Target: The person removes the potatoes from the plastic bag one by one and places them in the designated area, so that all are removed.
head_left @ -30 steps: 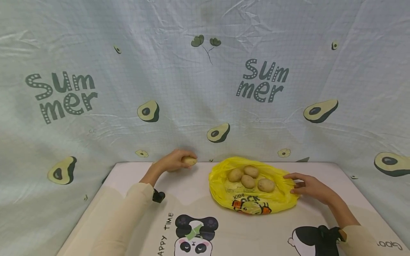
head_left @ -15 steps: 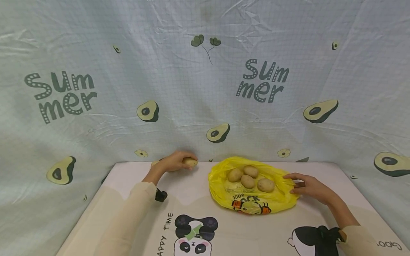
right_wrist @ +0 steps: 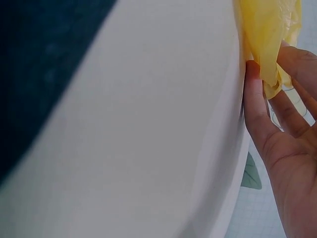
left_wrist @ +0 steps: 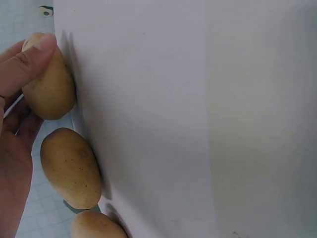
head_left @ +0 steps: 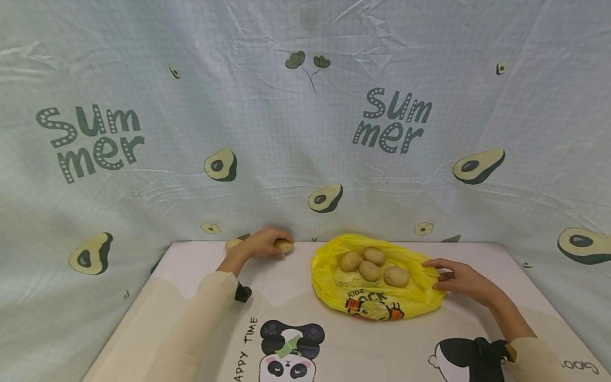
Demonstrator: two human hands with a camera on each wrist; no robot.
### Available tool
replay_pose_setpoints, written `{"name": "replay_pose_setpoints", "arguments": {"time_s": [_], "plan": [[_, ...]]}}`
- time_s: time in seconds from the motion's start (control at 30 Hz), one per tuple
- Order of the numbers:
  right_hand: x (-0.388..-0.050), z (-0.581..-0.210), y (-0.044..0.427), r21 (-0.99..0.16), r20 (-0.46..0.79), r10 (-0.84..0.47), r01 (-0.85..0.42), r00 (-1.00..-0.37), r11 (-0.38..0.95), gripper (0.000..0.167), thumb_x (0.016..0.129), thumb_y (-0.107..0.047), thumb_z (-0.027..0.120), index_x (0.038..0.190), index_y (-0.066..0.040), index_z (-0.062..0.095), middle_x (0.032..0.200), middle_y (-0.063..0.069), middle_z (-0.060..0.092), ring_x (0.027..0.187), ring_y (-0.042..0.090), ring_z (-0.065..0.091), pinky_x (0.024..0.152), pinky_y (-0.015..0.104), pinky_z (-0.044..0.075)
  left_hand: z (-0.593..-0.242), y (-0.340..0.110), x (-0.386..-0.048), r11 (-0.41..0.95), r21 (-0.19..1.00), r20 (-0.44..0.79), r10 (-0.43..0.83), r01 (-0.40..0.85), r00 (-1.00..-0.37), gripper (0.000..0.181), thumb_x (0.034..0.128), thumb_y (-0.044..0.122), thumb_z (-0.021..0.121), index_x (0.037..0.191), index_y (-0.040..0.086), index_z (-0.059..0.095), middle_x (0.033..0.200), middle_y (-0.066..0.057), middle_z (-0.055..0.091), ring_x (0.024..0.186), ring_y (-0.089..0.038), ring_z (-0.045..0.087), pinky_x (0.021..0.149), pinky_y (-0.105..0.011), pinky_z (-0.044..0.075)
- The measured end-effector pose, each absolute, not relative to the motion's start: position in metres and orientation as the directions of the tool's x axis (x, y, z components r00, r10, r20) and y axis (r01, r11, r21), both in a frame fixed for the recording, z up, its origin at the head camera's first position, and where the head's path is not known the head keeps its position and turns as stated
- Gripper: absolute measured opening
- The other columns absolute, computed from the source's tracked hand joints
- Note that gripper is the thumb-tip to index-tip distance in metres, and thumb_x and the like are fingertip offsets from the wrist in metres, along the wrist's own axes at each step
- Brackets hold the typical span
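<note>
My left hand (head_left: 264, 242) grips a potato (head_left: 285, 245) at the table's far edge. In the left wrist view, the thumb lies over this potato (left_wrist: 53, 91), with fingers behind it. Two more potatoes line the edge beside that hand: a speckled one (left_wrist: 72, 168) and another (left_wrist: 97, 227) cut off by the frame. To the right, a yellow plastic bag (head_left: 329, 295) lies spread with its mouth open, several potatoes (head_left: 369, 271) inside. My right hand (head_left: 470, 281) holds the bag's right edge; up close, the yellow film (right_wrist: 267, 42) sits between thumb and fingers.
A white table (head_left: 286, 297) printed with a panda (head_left: 292, 347) carries everything. Behind it hangs a pale curtain (head_left: 267, 116) with avocado and "summer" prints, meeting the table's far edge.
My left hand has shifted slightly right and nearer with its potato, uncovering another potato behind the wrist. The right hand and the bag have stayed in place.
</note>
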State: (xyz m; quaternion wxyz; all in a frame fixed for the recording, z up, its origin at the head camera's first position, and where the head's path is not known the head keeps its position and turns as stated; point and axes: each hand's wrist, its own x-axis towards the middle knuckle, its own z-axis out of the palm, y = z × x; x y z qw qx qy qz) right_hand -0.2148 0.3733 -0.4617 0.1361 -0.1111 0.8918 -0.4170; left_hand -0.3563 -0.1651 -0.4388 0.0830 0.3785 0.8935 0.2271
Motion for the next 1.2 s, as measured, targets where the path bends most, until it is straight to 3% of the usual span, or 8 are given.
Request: {"name": "replay_pose_setpoints", "arguments": {"time_s": [0.53,0.9,1.2], "plan": [[-0.217,-0.461,0.372,-0.769,-0.138,-0.311,-0.096,-0.940,0.632,0.057,0.092,-0.022,0.076,0.142,-0.005,0.055,0.154,0.033,0.036,0.124,0.048,0.055,0.092,0.041,0.056,-0.434,-0.166,-0.354,0.682,0.396,-0.091,0.696,0.615,-0.712,0.037,0.0899,0.014,0.079,0.127,0.011,0.071,0.126,-0.005,0.068,0.109,-0.020,0.057,0.099,-0.039,0.046],[-0.216,-0.460,0.372,-0.782,-0.156,-0.305,-0.072,-0.939,0.619,0.058,0.091,-0.022,0.077,0.142,-0.005,0.055,0.154,0.032,0.036,0.125,0.050,0.053,0.094,0.045,0.056,-0.430,-0.168,-0.349,0.693,0.414,-0.096,0.678,0.590,-0.729,0.037,0.0897,0.012,0.078,0.125,0.008,0.071,0.125,-0.008,0.067,0.113,-0.024,0.056,0.101,-0.043,0.044],[-0.214,-0.461,0.374,-0.787,-0.141,-0.324,-0.092,-0.936,0.610,0.056,0.092,-0.020,0.075,0.142,-0.002,0.055,0.154,0.035,0.035,0.126,0.052,0.052,0.092,0.044,0.056,-0.435,-0.165,-0.348,0.665,0.408,-0.028,0.694,0.626,-0.719,0.029,0.0941,0.014,0.074,0.122,0.005,0.072,0.119,-0.008,0.070,0.105,-0.022,0.059,0.096,-0.040,0.047]]}}
